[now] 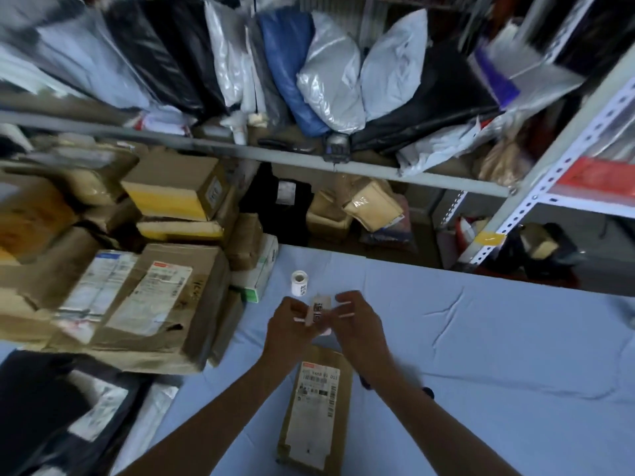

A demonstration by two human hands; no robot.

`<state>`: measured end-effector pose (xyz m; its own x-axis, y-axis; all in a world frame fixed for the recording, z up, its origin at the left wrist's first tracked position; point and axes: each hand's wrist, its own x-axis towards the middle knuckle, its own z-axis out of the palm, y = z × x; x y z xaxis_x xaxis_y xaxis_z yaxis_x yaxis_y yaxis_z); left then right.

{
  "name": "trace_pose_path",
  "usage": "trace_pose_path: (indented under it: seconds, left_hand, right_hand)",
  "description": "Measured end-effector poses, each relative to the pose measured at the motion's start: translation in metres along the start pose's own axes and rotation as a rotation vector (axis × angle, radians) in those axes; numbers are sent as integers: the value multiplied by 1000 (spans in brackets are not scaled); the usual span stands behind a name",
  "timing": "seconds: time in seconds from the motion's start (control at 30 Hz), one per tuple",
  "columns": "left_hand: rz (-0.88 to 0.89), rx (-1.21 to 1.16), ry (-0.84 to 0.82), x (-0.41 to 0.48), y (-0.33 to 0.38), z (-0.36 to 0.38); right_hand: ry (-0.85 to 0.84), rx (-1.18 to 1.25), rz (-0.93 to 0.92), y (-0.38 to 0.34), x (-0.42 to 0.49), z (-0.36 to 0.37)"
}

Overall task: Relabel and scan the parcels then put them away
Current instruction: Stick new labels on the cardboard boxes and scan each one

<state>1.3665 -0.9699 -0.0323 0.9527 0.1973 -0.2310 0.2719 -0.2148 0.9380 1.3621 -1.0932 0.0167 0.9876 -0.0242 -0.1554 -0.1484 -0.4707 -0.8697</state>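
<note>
Both hands pinch sticker (318,309); parcel (318,412) label "011".

Blue cloth (481,338) below grey metal shelving (567,159).

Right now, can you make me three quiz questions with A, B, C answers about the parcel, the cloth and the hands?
1. Where is the label roll?
A. On the table, beyond the hands
B. On the shelf
C. On the parcel

2. What colour is the cloth?
A. Red
B. Light blue
C. Green

3. What are the hands doing?
A. Resting flat
B. Lifting the parcel
C. Holding a sticker

Answers:
1. A, it stands on the cloth past the fingers.
2. B, pale blue all over.
3. C, the left hand and right hand pinch a sticker above the parcel.
</note>
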Motion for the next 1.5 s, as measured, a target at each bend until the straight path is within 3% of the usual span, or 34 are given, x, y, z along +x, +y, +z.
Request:
trace_pose_path:
  seconds: [0.13,0.23,0.37,0.5,0.77,1.03,1.3,1.5]
  left_hand:
    - [29,-32,-20,-26,36,-16]
    - [82,-64,-123,-39,49,-36]
    - [-13,-365,-280,-54,55,-58]
    - [-26,-452,-301,-59,56,-66]
    - [-26,-420,-283,-59,56,-75]
    - [2,-415,-346,-53,54,-78]
    - [57,-440,-465,-54,47,-81]
    - [129,-341,-380,-58,51,-78]
  right_hand:
    - [131,13,-57,-21,-12,3]
    - [195,66,-77,-24,-23,2]
    - [246,184,-111,-33,-36,0]
    - [220,200,-163,-37,-46,2]
    - [164,302,-189,-41,-52,7]
    - [179,120,-260,-42,-48,11]
    - [75,-54,-353,-42,-50,6]
    - [40,-51,-382,-40,-51,6]
